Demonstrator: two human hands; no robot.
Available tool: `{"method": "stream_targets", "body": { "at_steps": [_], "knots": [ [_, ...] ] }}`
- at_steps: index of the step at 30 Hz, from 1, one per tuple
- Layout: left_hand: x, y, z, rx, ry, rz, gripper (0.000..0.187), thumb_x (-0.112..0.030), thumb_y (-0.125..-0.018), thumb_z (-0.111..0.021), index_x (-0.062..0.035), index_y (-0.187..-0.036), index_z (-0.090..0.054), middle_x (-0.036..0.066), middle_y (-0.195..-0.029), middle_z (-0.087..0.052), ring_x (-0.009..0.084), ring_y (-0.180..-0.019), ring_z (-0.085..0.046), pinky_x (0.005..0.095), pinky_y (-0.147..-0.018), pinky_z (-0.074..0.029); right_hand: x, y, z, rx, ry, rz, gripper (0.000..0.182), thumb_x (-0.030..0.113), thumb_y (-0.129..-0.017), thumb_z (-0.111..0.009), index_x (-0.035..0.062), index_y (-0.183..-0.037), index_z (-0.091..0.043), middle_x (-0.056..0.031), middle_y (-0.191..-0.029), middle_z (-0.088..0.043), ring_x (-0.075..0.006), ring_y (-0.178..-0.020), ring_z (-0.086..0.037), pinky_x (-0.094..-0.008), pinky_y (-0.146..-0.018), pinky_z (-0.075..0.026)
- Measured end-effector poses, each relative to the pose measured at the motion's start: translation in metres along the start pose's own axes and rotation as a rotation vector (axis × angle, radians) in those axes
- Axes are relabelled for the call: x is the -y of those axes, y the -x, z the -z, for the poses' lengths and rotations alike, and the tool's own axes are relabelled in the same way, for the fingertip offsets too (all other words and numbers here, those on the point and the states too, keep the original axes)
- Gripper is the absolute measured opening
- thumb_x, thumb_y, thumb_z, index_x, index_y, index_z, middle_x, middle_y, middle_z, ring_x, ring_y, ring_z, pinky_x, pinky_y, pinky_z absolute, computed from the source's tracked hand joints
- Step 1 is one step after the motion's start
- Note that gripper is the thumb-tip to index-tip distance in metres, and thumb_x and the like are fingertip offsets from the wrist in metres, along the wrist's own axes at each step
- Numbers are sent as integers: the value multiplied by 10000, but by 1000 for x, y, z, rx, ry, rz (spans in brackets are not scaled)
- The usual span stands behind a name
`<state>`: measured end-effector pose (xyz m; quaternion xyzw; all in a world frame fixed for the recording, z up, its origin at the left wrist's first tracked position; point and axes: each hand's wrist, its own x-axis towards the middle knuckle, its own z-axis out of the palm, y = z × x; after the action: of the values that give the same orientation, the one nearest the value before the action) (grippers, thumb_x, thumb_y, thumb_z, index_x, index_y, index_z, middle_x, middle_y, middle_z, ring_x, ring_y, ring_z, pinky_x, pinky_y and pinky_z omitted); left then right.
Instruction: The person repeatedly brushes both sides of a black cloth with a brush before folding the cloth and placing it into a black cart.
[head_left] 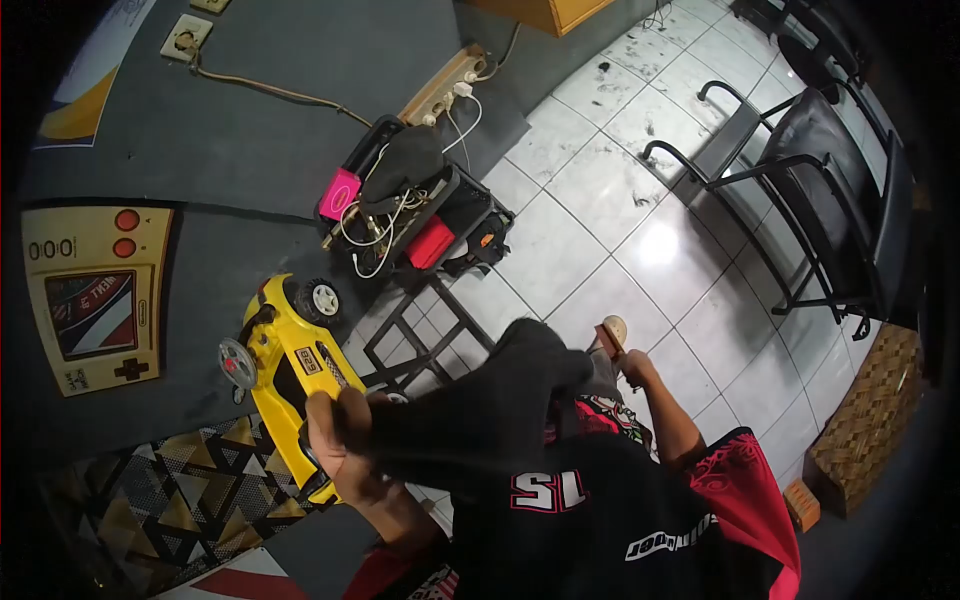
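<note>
My left hand [345, 445] is closed on the near end of a dark grey cloth item [470, 415], which stretches across my lap to the right. Partly behind that hand lies a yellow toy ride-on car [300, 365] with a grey steering wheel [238, 362] and black tyres. My right hand [634, 370] is wrapped round a small flat brown brush-like piece [609, 340], held out beyond the far end of the cloth. A rounded beige shape [616, 327] shows just behind the brown piece.
A black crate [455, 195] holds cables, a pink box [340, 193] and a red item. Beside it stands a black metal frame [430, 330]. Black chairs [810, 160] stand on the white tiles at right, above a woven box [870, 420]. A power strip [445, 90] sits by the wall.
</note>
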<state>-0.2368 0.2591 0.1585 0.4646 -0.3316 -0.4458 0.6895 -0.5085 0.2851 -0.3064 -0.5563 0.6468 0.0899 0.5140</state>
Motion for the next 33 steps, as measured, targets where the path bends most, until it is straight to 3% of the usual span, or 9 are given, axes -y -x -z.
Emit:
{"method": "stream_targets", "body": {
  "at_steps": [2,7,11,17,19,21,23,28,33],
  "knots": [
    [4,-7,-5,-207,-197,-44,445,-20,-599,-572,-68,-1007,-400,24,-757,-411,96,-590,-416,172,-530,-372,-2,1,11,49,-104,-143,559,415,-930,-353,-51,-724,-581,-230,-670,-606,-325,-575,-623,-419,-515,-490],
    [24,-14,18,239,-1102,30,304,19,-745,-621,-58,-1036,-580,-20,-661,-513,74,-607,-460,197,-542,-365,61,38,40,-564,-538,207,441,397,-951,-350,16,-761,-466,-38,-532,-460,-161,-413,-465,-301,-385,-375],
    [44,-22,16,164,-1192,15,101,-101,-854,-578,-2,-871,-585,115,-652,-545,101,-594,-489,268,-552,-401,210,173,106,-385,-643,535,274,256,-943,-356,10,-881,-461,-153,-614,-486,-259,-595,-545,-376,-558,-406],
    [22,-34,35,199,-731,-146,105,-67,-844,-555,1,-919,-585,112,-673,-587,140,-585,-607,260,-527,-434,259,155,77,-68,-495,805,186,205,-925,-381,32,-975,-427,-229,-656,-541,-415,-630,-549,-411,-553,-432],
    [8,-37,52,179,-599,-409,127,-56,-833,-565,10,-939,-588,85,-694,-607,91,-590,-572,239,-535,-431,244,106,67,-148,229,589,203,195,-911,-396,39,-1024,-462,-242,-729,-583,-401,-710,-588,-444,-597,-465],
    [4,-34,76,52,-373,-256,122,-91,-865,-553,10,-924,-587,33,-707,-584,82,-567,-525,206,-529,-421,167,25,18,-77,397,270,280,248,-908,-412,57,-1093,-502,-243,-797,-606,-383,-785,-606,-471,-647,-478],
    [-7,-36,85,8,-339,-70,162,-153,-905,-512,-8,-948,-570,-16,-689,-531,60,-557,-491,185,-491,-392,104,-6,5,32,607,437,369,349,-914,-390,70,-1076,-569,-237,-877,-621,-363,-847,-614,-457,-689,-486],
    [37,-47,116,-88,-39,230,207,-247,-934,-469,-55,-976,-533,-40,-665,-450,22,-557,-443,185,-436,-335,135,46,30,-233,-179,26,635,530,-872,-450,-95,-792,-525,-190,-583,-553,-265,-447,-577,-393,-436,-483],
    [146,-33,142,28,-118,402,155,-224,-910,-527,-85,-979,-511,-44,-740,-457,47,-673,-431,214,-565,-369,255,148,58,-130,-656,382,540,275,-746,-733,-41,-1101,-476,-131,-1031,-561,-203,-970,-557,-343,-875,-446]
  ]
}}
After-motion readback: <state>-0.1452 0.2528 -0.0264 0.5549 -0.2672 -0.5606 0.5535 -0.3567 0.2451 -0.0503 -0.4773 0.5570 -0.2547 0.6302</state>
